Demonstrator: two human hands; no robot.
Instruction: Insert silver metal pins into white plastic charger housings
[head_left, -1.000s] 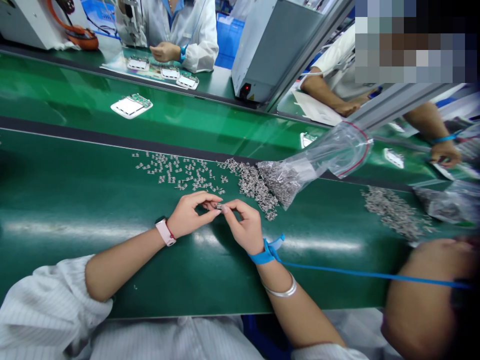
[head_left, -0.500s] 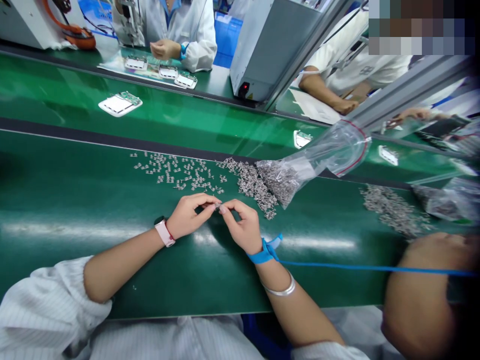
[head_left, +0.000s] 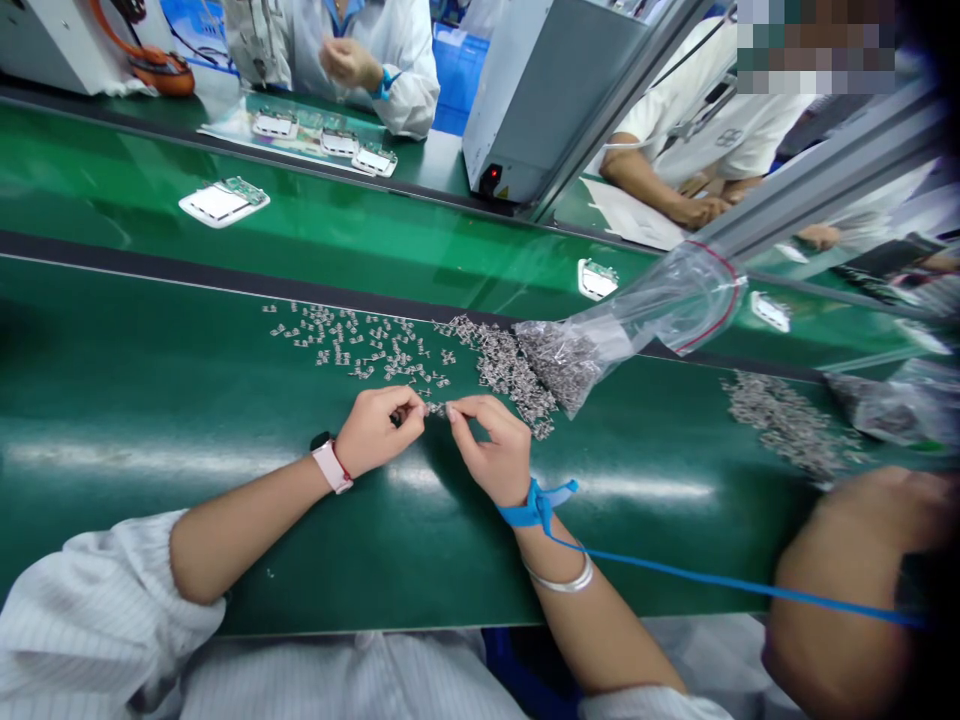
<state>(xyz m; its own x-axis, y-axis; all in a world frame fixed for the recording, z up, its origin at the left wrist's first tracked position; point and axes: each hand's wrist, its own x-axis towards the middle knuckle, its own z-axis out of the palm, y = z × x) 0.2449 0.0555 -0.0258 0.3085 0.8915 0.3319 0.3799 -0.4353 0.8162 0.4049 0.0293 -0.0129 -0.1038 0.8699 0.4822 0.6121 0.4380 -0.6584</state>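
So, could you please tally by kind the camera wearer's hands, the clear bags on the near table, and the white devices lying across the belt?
Wearer's hands: left hand, right hand: 2
Clear bags: nearer bag, farther bag: 2
White devices across the belt: 3
Total: 7
The metal parts are too small to count.

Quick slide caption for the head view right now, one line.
Left hand and right hand pinch small metal parts over a green bench, near a loose pile and a clear bag.
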